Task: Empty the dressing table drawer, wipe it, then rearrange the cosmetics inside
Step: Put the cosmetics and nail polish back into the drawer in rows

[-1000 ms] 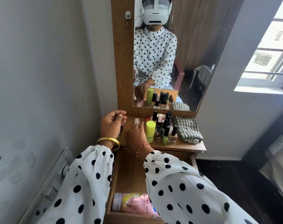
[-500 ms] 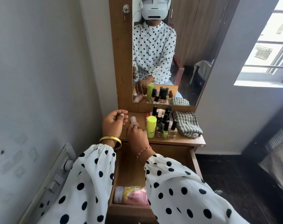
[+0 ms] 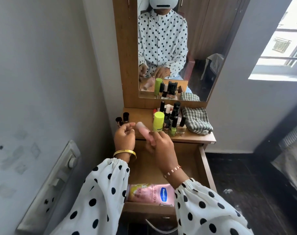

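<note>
The right hand's (image 3: pixel 158 144) fingers (image 3: pixel 154 135) curl round the lower part of a pale pink bottle (image 3: pixel 143 131), tilted with its rounded top toward the left hand (image 3: pixel 124 138). The left fingers (image 3: pixel 129 126) are loosely curled with the thumb near the bottle's top; whether they pinch anything small I cannot tell (the tips are blurred). Both hands hover above the open drawer (image 3: pixel 204 160), whose floor is mostly hidden by the sleeves; a pink lotion tube (image 3: pixel 149 195) lies at its near end, partly covered by the right sleeve. On the tabletop (image 3: pixel 205 138) stand a lime bottle (image 3: pixel 158 121), crowded nail polishes (image 3: pixel 174 126) and a checked cloth (image 3: pixel 197 122). Since a second ago the pink bottle has been lifted off the tabletop toward the drawer, uncovering two dark-capped bottles (image 3: pixel 123 118) at the left edge.
</note>
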`<state>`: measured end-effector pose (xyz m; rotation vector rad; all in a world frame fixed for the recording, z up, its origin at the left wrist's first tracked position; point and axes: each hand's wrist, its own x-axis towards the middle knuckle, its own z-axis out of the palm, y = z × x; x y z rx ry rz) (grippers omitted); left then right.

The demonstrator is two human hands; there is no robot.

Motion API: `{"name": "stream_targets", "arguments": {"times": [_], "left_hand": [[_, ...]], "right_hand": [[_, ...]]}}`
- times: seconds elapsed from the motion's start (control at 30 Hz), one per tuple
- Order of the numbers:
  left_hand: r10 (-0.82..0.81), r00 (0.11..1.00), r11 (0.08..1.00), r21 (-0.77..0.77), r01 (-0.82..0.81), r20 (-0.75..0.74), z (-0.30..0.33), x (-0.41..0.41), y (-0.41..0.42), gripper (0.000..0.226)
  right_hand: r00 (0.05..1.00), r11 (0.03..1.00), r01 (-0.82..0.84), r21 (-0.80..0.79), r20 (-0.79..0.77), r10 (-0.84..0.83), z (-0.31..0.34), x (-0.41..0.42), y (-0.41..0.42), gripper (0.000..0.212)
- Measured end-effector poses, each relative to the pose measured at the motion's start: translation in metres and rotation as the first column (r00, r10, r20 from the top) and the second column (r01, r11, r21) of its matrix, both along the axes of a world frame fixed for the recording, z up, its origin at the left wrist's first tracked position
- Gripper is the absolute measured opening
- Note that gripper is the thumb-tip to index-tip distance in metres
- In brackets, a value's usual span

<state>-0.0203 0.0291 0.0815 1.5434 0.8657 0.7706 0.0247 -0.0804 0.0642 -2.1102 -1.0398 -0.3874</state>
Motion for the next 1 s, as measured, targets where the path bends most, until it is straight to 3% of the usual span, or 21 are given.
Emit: {"name": "stream_targets", "arguments": {"times": [0.17,0.23,0.3,0.37,0.5,0.53,0.6,0.67,0.73,0.87,1.0], "left_hand": [[-0.027,0.998,0.998,-0.056,0.024,-0.056,-0.012,-0.007,-0.006,0.036],[-0.087,0.996,0.984,-0.156,0.082,-0.029,-0.015,-0.010,-0.010,0.039],[-0.153,0.987,0.945,-0.286,0.161,0.050,-0.015,-0.014,-0.014,0.036],[-0.189,0.977,0.911,-0.352,0.213,0.101,-0.012,-0.016,-0.018,0.031],[-0.194,0.974,0.913,-0.342,0.222,0.115,-0.012,-0.017,-0.016,0.022],[-0.204,0.971,0.912,-0.338,0.234,0.121,-0.012,-0.018,-0.015,0.023],[-0.218,0.966,0.906,-0.340,0.253,0.139,-0.013,-0.018,-0.013,0.024],[-0.216,0.966,0.905,-0.341,0.253,0.144,-0.015,-0.020,-0.011,0.024],[-0.211,0.968,0.908,-0.340,0.244,0.133,-0.018,-0.023,-0.010,0.022],[-0.226,0.971,0.916,-0.324,0.238,0.075,-0.027,-0.027,-0.009,0.019],[-0.240,0.970,0.915,-0.321,0.242,0.047,-0.035,-0.030,-0.010,0.021]], "right_hand": [[0.916,0.963,0.115,0.244,-0.400,-0.008,0.003,-0.001,-0.026,0.020],[0.822,0.930,0.162,0.330,-0.567,0.058,0.002,0.002,-0.032,0.016],[0.669,0.882,0.203,0.425,-0.718,0.192,0.003,0.003,-0.036,0.017],[0.537,0.851,0.223,0.475,-0.788,0.300,0.005,0.006,-0.040,0.023],[0.417,0.855,0.194,0.482,-0.829,0.373,0.004,0.009,-0.047,0.022],[0.431,0.866,0.179,0.467,-0.828,0.358,0.003,0.010,-0.047,0.016],[0.603,0.920,0.137,0.367,-0.768,0.216,0.005,0.015,-0.046,0.009],[0.829,0.968,0.138,0.209,-0.560,0.003,0.011,0.023,-0.042,0.014],[0.941,0.986,0.142,0.091,-0.322,-0.105,0.024,0.033,-0.035,0.020],[0.998,0.984,0.035,-0.173,-0.051,-0.045,0.048,0.052,-0.015,0.044],[0.998,0.902,0.057,-0.428,0.042,-0.043,0.061,0.058,0.004,0.048]]}}
